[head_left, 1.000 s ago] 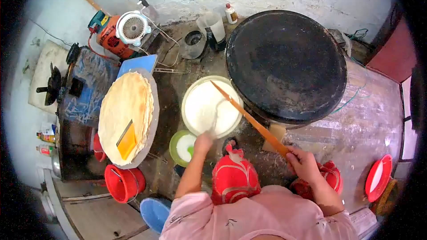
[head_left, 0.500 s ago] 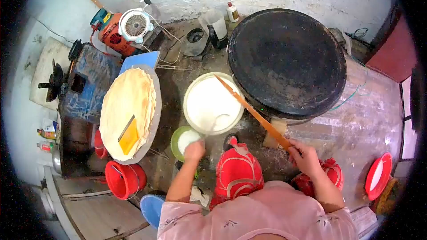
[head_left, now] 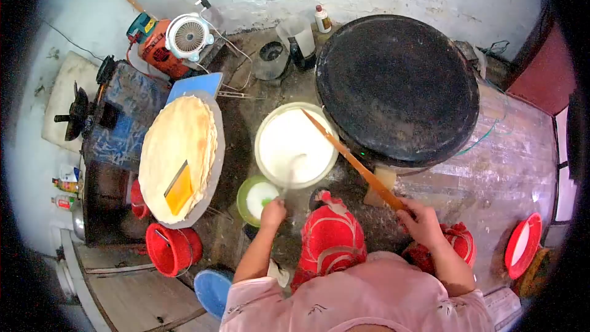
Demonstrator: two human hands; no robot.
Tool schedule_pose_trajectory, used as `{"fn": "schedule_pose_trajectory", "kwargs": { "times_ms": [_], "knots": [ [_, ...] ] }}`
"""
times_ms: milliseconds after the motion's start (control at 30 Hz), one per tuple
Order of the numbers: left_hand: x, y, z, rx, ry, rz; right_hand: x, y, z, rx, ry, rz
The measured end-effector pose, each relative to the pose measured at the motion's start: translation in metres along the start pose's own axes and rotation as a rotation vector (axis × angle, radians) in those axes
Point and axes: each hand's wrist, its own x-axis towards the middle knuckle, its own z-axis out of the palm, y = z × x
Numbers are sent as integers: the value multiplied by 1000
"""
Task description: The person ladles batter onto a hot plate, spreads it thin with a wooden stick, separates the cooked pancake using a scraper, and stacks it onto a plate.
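Observation:
My left hand (head_left: 273,213) is closed round the handle of a ladle (head_left: 294,172), blurred by motion, whose end is in the white liquid of the large pale bucket (head_left: 259,154). Just left of that hand is a green bowl (head_left: 242,209) with white stuff and a bright green object in it. My right hand (head_left: 420,220) grips the lower end of a long wooden stick (head_left: 369,177). The stick slants up to the left, its tip over the large bucket. Above my right hand stands a big round black griddle (head_left: 399,89).
A stack of flatbreads (head_left: 178,147) with a yellow scraper (head_left: 179,192) on it is at left. Red bucket (head_left: 174,251) and blue basin (head_left: 213,292) stand below. A fan (head_left: 188,37), gas cylinder (head_left: 157,49) and bottle (head_left: 322,19) are at the back; a red basin (head_left: 523,246) is at right.
My left hand moved from the large bucket's near edge down to the green bowl, then slightly up and right. The view shifted slightly; my right hand keeps the stick.

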Motion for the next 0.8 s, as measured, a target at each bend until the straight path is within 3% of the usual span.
{"fn": "schedule_pose_trajectory", "kwargs": {
  "times_ms": [133,167,233,300,400,467,533,600,667,733,800],
  "knots": [
    [28,34,-28,-124,126,141,0,0,-2,-32,7,23],
    [31,47,-32,-283,239,112,1,-11,-5,-58,-26,131],
    [36,54,-12,-132,197,72,2,-15,-5,-80,-55,230],
    [39,49,4,129,26,68,4,-9,-3,-115,-23,83],
    [19,21,-17,-70,25,110,2,-6,-4,-34,-40,180],
    [-2,22,-44,-220,98,21,-2,-5,-4,-24,-29,168],
    [2,12,-37,-138,101,-54,-3,-3,-4,-15,-14,143],
    [18,-4,14,-4,52,34,-4,0,-3,10,-16,77],
    [29,8,44,-378,-64,-45,-3,5,-2,-2,-11,69],
    [39,1,37,-1426,-701,-539,-3,6,-5,-18,-7,72],
    [16,25,-16,-1556,-781,-452,-2,2,-3,4,29,105]
  ]
}}
